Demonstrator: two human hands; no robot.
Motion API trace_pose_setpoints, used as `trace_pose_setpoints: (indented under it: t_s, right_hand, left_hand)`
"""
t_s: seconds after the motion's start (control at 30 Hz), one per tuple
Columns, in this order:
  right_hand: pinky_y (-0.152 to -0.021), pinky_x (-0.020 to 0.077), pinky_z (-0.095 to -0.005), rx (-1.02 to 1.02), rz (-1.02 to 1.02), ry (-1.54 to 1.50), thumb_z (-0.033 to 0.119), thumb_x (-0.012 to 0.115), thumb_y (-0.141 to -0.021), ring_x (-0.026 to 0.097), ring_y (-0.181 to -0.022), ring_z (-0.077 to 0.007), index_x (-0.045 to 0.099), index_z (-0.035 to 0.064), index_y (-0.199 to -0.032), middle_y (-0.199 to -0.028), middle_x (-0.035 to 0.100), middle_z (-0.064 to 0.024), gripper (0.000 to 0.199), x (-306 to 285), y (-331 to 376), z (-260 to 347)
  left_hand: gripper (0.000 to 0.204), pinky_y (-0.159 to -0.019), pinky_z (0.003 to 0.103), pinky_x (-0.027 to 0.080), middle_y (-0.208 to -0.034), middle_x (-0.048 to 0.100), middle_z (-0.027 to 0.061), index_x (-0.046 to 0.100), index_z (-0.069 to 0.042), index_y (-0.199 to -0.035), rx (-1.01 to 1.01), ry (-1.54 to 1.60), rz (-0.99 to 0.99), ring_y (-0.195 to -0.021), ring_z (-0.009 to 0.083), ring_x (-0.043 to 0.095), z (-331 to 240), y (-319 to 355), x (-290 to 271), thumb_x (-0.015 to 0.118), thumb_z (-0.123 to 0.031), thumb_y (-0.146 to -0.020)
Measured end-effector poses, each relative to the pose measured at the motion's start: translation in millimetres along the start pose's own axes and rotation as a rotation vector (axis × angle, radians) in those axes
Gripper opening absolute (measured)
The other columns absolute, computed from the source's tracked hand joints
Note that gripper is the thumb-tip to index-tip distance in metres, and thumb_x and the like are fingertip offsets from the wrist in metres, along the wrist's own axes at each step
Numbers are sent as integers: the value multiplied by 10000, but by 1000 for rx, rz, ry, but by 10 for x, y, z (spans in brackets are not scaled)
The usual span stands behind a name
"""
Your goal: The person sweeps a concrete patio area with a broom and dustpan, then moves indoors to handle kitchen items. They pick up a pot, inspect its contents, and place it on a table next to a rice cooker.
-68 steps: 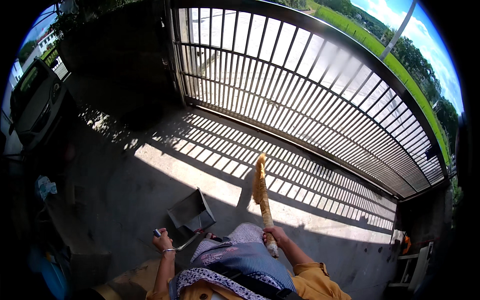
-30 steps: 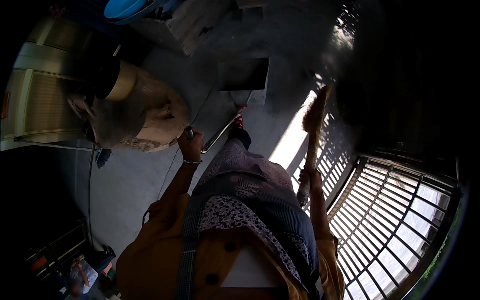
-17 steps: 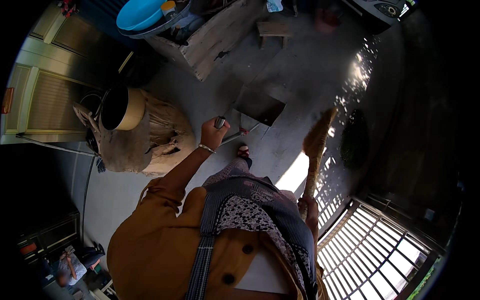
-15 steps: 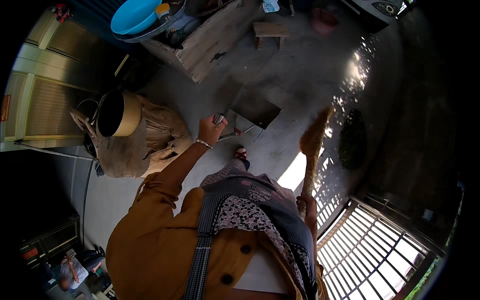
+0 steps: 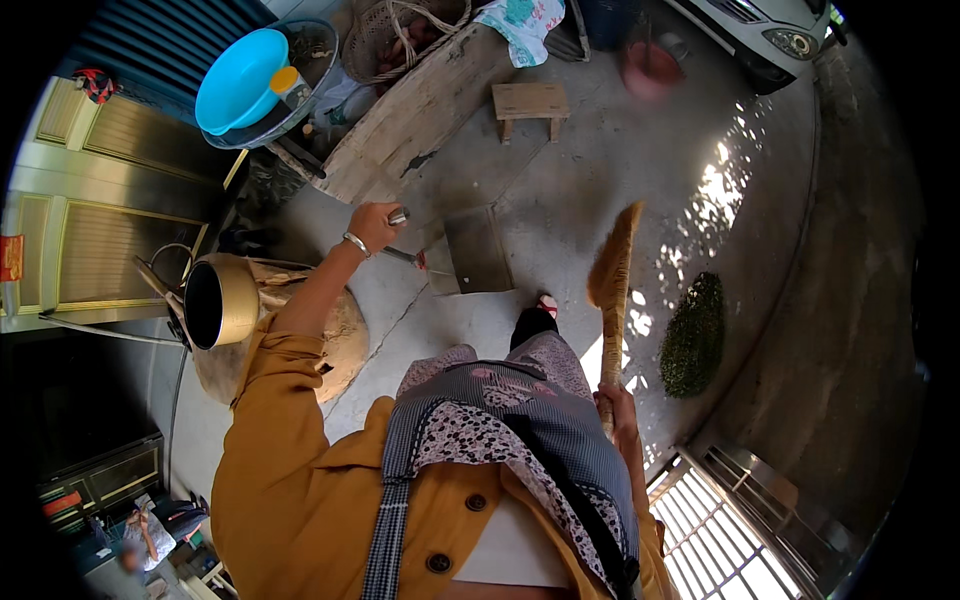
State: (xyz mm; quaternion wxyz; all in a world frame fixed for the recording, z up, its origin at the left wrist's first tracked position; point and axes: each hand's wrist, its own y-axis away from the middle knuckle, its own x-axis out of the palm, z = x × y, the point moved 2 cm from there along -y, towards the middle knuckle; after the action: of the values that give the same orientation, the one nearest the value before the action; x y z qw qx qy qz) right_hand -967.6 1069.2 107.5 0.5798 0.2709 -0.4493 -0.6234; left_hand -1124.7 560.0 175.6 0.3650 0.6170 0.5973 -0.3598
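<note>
My left hand (image 5: 374, 227) is closed round the handle of a metal dustpan, held out ahead of me. The wide grey pan (image 5: 480, 252) hangs low over the concrete floor; whether it touches the floor I cannot tell. Lower on the right, my right hand (image 5: 617, 407) grips the pale bound handle of a brush broom (image 5: 617, 285). The broom's brown bristle head points away from me, its bristles facing left. Dustpan and broom are apart. My foot (image 5: 547, 304) shows between them.
On the left, a yellow pot (image 5: 236, 302) rests on a wooden stump (image 5: 345, 340). Ahead are a plank-sided box (image 5: 400, 125), a blue basin (image 5: 240, 85) and a small stool (image 5: 530, 100). A red bucket (image 5: 652, 72) and a car (image 5: 765, 35) are beyond. A green heap (image 5: 693, 335) lies right.
My left hand and the dustpan have moved left and the pan has turned. The broom stays in my right hand, its head more upright in view. My view has shifted and a foot has stepped.
</note>
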Motion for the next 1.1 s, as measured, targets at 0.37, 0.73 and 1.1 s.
trace_pose_setpoints:
  t_s: [0.37, 0.73, 1.1]
  right_hand:
    - [-403, 457, -282, -6, 53, 86, 79, 527, -735, 503, -491, -146, 442, -11, -852, -634, 489, -87, 171, 210, -564, 1514]
    - [-394, 388, -223, 20, -158, -1, 123, 552, -727, 469, -457, -103, 493, 16, -834, -614, 499, -44, 162, 1011, -684, 1328]
    - [-426, 416, -238, 165, -72, -76, 162, 527, -766, 479, -487, -121, 482, 16, -793, -608, 500, -58, 155, 1582, -797, 1404]
  left_hand:
    - [251, -700, 390, 406, -838, 619, 82, 634, -180, -912, -19, -551, 406, -813, 257, 575, 206, -1627, -241, 558, -108, -684]
    - [211, -857, 398, 319, -971, 574, 93, 592, -189, -954, 226, -760, 527, -967, 258, 528, 1103, -2726, -25, 487, -183, -772]
    - [261, -855, 419, 312, -990, 563, 77, 576, -188, -986, 129, -579, 512, -976, 240, 515, 1606, -3017, -129, 537, -145, -732]
